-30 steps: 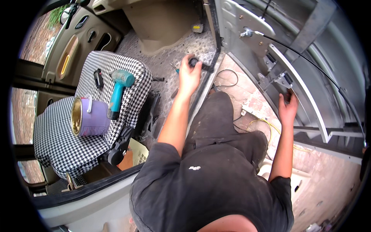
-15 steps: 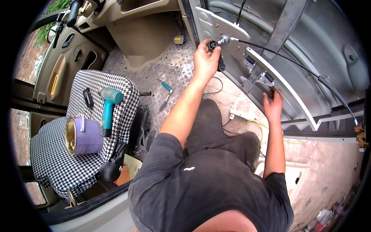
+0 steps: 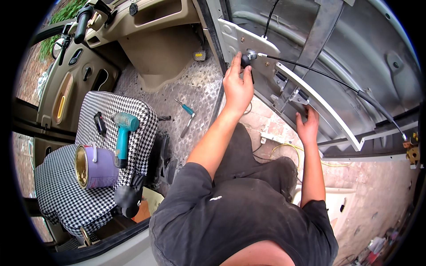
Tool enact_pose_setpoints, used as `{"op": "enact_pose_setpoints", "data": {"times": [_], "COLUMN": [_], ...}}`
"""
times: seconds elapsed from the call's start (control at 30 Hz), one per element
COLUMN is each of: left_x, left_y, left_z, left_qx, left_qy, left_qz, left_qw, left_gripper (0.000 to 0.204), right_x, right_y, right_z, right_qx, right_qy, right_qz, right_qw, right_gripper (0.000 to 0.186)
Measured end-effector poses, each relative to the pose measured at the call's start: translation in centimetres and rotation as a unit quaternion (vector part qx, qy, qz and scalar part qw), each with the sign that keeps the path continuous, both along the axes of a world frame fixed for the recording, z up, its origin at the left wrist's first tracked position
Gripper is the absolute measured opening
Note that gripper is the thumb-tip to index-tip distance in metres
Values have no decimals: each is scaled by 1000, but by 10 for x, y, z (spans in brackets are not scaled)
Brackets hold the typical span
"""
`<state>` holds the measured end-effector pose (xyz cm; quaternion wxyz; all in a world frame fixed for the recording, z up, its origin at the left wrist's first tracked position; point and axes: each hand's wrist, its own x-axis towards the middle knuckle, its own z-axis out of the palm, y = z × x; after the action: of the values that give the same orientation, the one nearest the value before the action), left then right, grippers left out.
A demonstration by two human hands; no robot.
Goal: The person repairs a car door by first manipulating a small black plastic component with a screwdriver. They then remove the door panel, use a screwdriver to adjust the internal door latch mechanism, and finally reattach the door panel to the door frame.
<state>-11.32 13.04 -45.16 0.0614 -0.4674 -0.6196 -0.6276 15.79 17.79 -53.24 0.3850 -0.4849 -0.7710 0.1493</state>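
My left hand (image 3: 238,88) is at a black window crank (image 3: 246,60) on the inner side of a bare grey door (image 3: 364,48). The crank sits between its straightened fingers and thumb, mostly hidden behind the hand. Beside it, a black cable (image 3: 319,68) runs from a round metal fitting across the door to a brass-coloured latch (image 3: 413,154). Lower on the door, my right hand (image 3: 308,126) reaches up, fingers apart, beneath a metal bracket (image 3: 299,96) and a curved pale rail (image 3: 326,104). Its fingertips come close to the bracket; whether they touch it I cannot tell.
On the checked seat (image 3: 57,162) at left lie a purple can (image 3: 103,167), a teal power tool (image 3: 123,137) and a small black object (image 3: 100,123). A teal-handled tool (image 3: 187,109) lies on the metal floor. Yellow cable (image 3: 284,145) trails over the ground below the door.
My left hand's fingers have straightened from their curl round the crank, and the crank's arm is now mostly behind the hand. My right hand stays near the bracket. The view has shifted slightly.
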Motion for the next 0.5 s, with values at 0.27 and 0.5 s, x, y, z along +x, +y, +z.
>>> {"op": "enact_pose_setpoints", "data": {"times": [0.27,0.5], "left_x": [-11,-19], "left_y": [12,9], "left_z": [-11,-4], "left_qx": [37,18], "left_qy": [216,295], "left_qz": [54,59], "left_qw": [974,954], "left_gripper": [48,48], "right_x": [-2,3], "right_y": [-1,-6], "right_z": [-3,-7], "right_qx": [28,-13], "right_qy": [1,70], "right_qz": [11,-5], "right_qw": [1000,997], "right_gripper": [37,31]}}
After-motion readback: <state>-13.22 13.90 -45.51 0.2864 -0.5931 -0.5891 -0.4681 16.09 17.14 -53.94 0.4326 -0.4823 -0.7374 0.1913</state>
